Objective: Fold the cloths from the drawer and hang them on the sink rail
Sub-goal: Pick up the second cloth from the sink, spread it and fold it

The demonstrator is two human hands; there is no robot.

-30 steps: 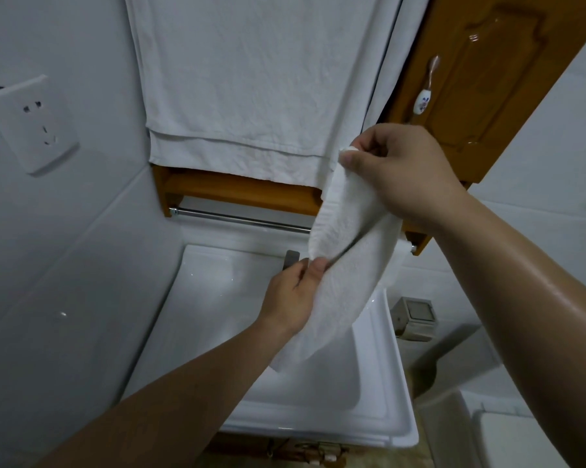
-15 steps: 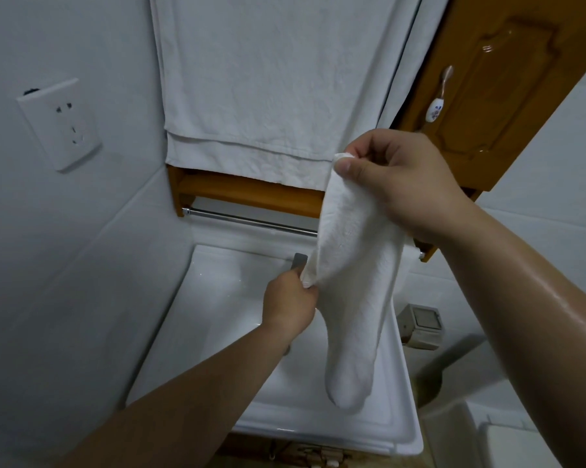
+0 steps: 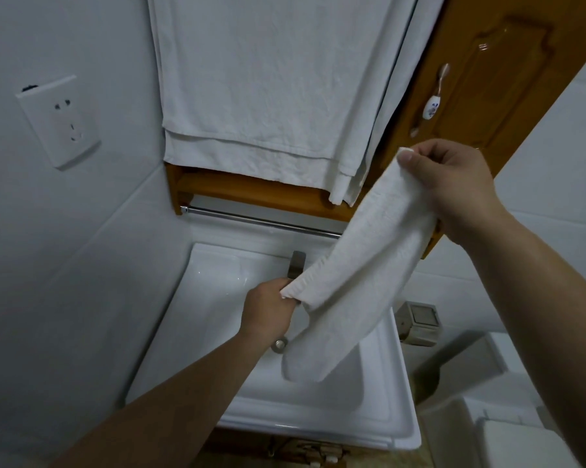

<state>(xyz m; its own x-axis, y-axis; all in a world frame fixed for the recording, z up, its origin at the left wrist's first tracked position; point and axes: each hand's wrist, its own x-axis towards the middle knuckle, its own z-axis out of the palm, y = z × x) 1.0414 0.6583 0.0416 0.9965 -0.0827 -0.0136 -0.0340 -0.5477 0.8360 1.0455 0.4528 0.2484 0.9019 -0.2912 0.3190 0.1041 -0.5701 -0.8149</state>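
Folding is the step in hand, judged from how the cloth (image 3: 359, 268) is being held: it is hanging doubled lengthwise into a narrow band above the sink (image 3: 217, 332), not yet on the rail (image 3: 261, 221). The right hand (image 3: 453, 184) is pinching the upper end of the cloth between thumb and curled fingers at about two o'clock from the picture's centre, in front of the wooden cabinet door (image 3: 480, 96). The left hand (image 3: 271, 309) is gripping a lower edge of the cloth at about six o'clock from centre, fingers closed round the hem, just in front of the tap (image 3: 296, 263). Between the two hands the cloth is running taut on a slant, and a loose rounded tail is drooping below the left hand over the basin. The cloth is appearing white, terry-textured, soft and limp, with a stitched hem showing near the left hand; it is likely to sag wherever unsupported. The next move is calling for the edges to be squared, then the band to be carried up to twelve o'clock and draped over the rail, which is sitting bare under the wooden shelf (image 3: 251, 187). Larger white towels (image 3: 268, 79) are hanging above, close to the route, and could be brushed on the way.
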